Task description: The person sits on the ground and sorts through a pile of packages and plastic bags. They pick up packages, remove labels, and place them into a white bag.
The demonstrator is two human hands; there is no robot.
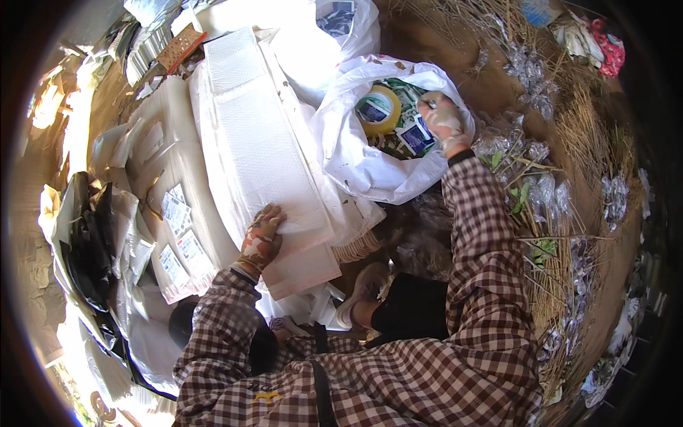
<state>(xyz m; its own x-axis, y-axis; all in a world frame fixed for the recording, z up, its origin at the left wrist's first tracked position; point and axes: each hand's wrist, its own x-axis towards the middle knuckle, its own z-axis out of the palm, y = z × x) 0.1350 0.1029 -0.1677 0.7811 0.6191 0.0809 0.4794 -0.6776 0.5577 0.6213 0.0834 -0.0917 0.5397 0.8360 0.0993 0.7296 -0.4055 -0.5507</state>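
My left hand, in a camouflage-patterned glove, rests on the near end of a long white bubble-lined sheet or mailer that tops a pile. Gloved too, my right hand reaches into an open white woven sack; its fingers are curled, and whether they hold something cannot be told. Inside the sack, left of that hand, lies a roll of yellowish tape. A blue-and-white packet lies just below the hand, among many green-and-white packets.
Clear-wrapped stacks with labels and black plastic sheeting lie to the left. Another white sack stands behind. Dry stalks and crumpled clear plastic cover ground at right. My feet, one in a light shoe, are close below the pile.
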